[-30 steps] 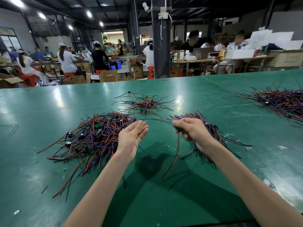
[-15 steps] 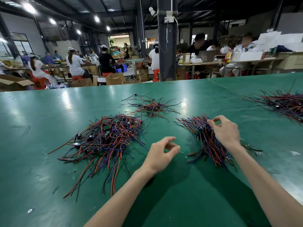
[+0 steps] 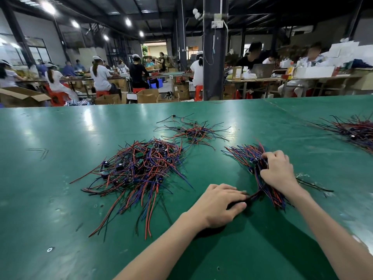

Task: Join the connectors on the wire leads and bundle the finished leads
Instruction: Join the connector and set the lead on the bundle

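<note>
Right hand (image 3: 277, 170) clamps the light, floppy lead bundle (image 3: 245, 154) right of centre, left hand (image 3: 220, 205) pinches its tails; grip mid-bundle, ends splay.

I look across a wide green table (image 3: 60, 199) into a big, dim workshop. A dark steel pillar (image 3: 215, 57) stands just past the table's far edge. Round ceiling lamps (image 3: 48, 7) glare under a dark roof. Windows (image 3: 37, 51) line the left wall. Workers (image 3: 101, 75) sit on red stools (image 3: 58, 98) at long benches (image 3: 323, 78), with cardboard boxes (image 3: 148, 96) on the floor.
</note>
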`<state>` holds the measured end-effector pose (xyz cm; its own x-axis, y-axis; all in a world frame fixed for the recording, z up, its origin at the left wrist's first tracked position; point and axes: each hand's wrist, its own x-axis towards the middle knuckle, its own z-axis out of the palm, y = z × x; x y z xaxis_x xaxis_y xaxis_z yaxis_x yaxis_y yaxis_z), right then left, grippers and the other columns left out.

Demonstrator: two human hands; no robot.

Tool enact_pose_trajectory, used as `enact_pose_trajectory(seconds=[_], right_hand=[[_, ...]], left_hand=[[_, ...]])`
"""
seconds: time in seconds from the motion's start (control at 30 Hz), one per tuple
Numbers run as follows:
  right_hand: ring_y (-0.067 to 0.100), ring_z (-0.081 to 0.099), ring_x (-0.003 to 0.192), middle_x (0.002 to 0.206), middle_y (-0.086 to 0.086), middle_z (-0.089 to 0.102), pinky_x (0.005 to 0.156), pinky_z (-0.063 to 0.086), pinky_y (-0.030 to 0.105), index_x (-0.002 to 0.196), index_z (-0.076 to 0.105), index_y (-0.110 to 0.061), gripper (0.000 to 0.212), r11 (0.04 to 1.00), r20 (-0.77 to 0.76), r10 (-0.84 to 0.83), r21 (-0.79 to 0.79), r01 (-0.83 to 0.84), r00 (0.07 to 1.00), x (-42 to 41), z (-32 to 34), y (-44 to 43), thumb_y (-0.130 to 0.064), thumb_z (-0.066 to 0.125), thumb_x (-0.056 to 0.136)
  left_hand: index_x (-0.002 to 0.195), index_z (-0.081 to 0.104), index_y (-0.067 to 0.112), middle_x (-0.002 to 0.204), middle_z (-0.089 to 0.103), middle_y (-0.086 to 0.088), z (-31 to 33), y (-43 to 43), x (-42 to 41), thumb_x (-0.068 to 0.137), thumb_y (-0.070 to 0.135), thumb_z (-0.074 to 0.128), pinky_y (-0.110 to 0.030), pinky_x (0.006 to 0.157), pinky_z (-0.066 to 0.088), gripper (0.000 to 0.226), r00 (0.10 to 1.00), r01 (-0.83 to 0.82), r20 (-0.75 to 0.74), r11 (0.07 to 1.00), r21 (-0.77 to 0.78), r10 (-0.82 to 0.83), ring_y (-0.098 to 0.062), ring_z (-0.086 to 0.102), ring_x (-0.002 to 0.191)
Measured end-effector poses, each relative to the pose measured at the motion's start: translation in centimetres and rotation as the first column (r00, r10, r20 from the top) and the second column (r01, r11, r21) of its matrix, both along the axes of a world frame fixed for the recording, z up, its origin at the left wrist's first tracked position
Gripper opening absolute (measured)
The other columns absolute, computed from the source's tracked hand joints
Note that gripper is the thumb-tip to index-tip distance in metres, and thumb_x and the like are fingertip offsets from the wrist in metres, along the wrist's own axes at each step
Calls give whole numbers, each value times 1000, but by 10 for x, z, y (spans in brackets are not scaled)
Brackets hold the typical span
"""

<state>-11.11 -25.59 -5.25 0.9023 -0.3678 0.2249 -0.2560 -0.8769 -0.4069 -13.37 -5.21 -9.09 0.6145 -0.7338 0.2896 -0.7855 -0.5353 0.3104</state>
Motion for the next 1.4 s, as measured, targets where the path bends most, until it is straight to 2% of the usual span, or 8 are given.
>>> enact_pose_trajectory(seconds=[0.3,0.47,0.57,0.7,0.87,1.1,1.27,1.4], right_hand=[[35,39,116,126,16,42,97,36,43,135,44,-8,60,986,-28,62,-156,-65,998,-4,-7,5,1,53,76],[34,42,120,135,14,42,99,37,39,137,43,-7,67,979,-4,120,-164,-119,993,-5,-6,5,8,52,72],[31,44,121,140,9,44,99,37,35,138,44,-10,68,970,14,136,-205,-130,991,-6,-4,3,9,52,72],[27,42,128,145,5,42,103,37,37,138,44,-14,68,957,7,116,-269,-110,993,-5,-6,2,5,53,73],[19,29,137,149,-1,37,107,28,35,141,41,-21,65,935,16,86,-347,-75,996,-2,-10,9,-6,54,79],[22,34,134,140,2,48,105,26,38,132,54,-18,53,921,89,163,-372,-120,983,-4,-14,25,-8,58,80],[21,35,133,136,2,50,105,22,36,131,56,-18,49,911,133,242,-372,-178,961,-7,-16,35,-10,57,82],[20,37,131,135,2,50,104,24,36,131,55,-17,48,893,156,328,-372,-252,932,-8,-17,47,-11,55,84]], left_hand=[[123,63,11,122,65,-4,45,43,27,95,19,54,-26,102,39,30,960,-276,-48,895,-349,277,-18,55,114],[115,66,12,110,69,-5,78,124,94,95,7,46,-18,63,44,28,715,-680,-139,638,-361,685,-5,52,60],[117,64,13,117,66,-10,73,152,131,96,10,43,-35,89,49,30,551,-827,-118,521,-213,826,-23,59,96],[123,59,16,124,61,-10,60,164,164,99,25,39,-44,101,38,32,553,-832,76,545,102,830,-31,46,119],[122,59,24,128,57,-6,54,164,187,98,41,41,-52,108,22,34,552,-804,32,521,288,833,-31,37,129],[107,59,18,108,64,-5,54,151,187,89,26,62,-47,106,26,19,511,-857,29,507,95,859,-28,51,112],[104,56,10,107,62,-10,61,153,184,84,13,69,-36,85,46,25,593,-803,-98,579,-140,799,-26,57,96],[110,59,2,109,62,-16,70,148,184,85,9,66,-38,91,48,27,646,-740,-25,618,-266,762,-29,58,100]])
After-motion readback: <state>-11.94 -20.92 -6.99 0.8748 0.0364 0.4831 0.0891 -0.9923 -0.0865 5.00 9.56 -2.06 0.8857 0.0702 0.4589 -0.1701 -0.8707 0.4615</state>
